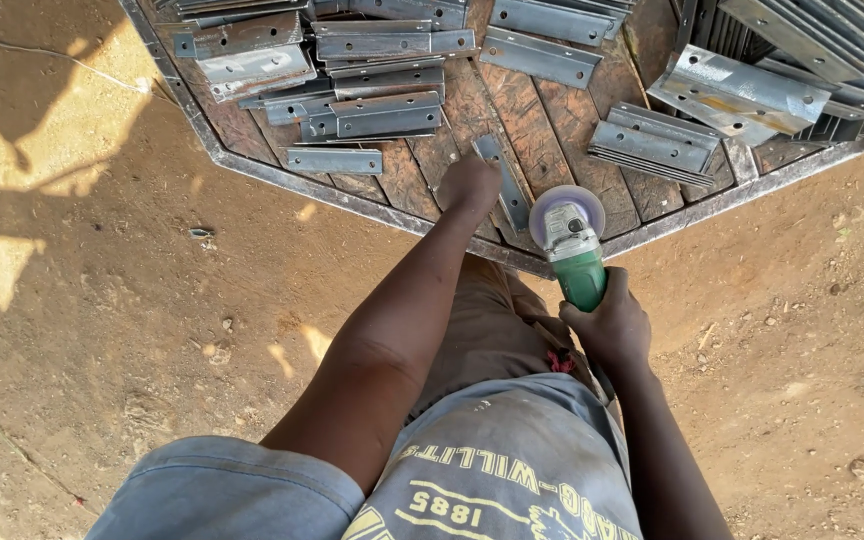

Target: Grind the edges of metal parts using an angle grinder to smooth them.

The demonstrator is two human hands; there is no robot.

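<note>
left hand [468, 185] is down on a flat steel strip [505, 183] near the front edge of the worktable [252, 168], fingers curled over the strip's left side & pressing it to the wood; can't tell how far the fingertips spread, back of hand hides them. strip lies lengthwise, pointing away from the person, its near end just short of the table's metal rim.

right hand [608, 325] is wrapped tight round the green body of an angle grinder [572, 240], fist closed on the handle. grinder head w/ its round disc sits just right of the strip, at the table's front edge, disc side close to the strip; contact w/ strip can't be told.

table is wood planks w/ a steel angle frame, front corner cut at a slant both sides, so the person stands at the point of it. bare wood around the strip on both sides, some room left & right before the next pieces.

stacks of galvanised brackets [372, 115] lie back left, well apart from the left hand. another bracket stack [652, 145] sits back right, near the grinder head but not touching. bigger angle pieces [742, 95] at the far right edge, partly overhanging a dark rack.

ground [102, 300] is bare dirt all round, open on both sides of the person.
</note>
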